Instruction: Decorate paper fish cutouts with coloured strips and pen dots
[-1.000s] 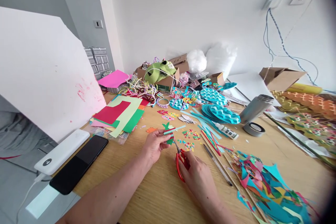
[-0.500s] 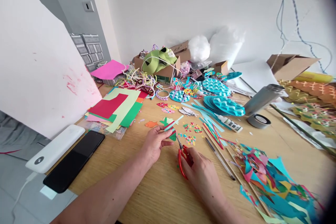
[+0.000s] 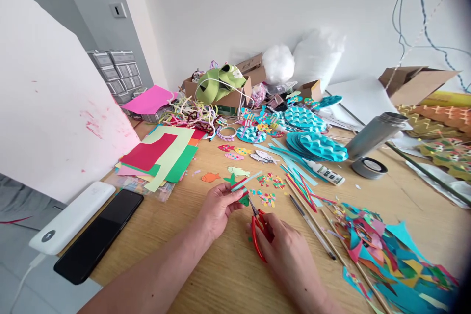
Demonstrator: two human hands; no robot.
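Note:
Between the thumb and fingers of my left hand [image 3: 220, 208] is a green paper fish [image 3: 244, 199], together with narrow red and pale blue paper strips [image 3: 250, 178]. My right hand [image 3: 289, 250] is wrapped round the red handles of a pair of scissors [image 3: 259, 230]. Their blades point up and left, close to the lower edge of the green paper. Whether the tips touch it I cannot tell. Small paper dots [image 3: 268, 198] lie just beyond the blades. Behind my left hand are an orange paper fish [image 3: 210, 177] and a pale green one [image 3: 238, 171].
Coloured paper sheets [image 3: 180, 162], a phone [image 3: 99, 235] and a white power bank [image 3: 71, 218] lie left. To the right are a pen [image 3: 312, 226], sticks, paper scraps [image 3: 397, 260], a glue bottle [image 3: 324, 172] and a steel flask [image 3: 377, 135]. Blue scalloped discs [image 3: 316, 147] sit behind.
The view has shifted slightly. My left hand still grips the paper and strips, and my right hand still has the scissors near the green paper's lower edge.

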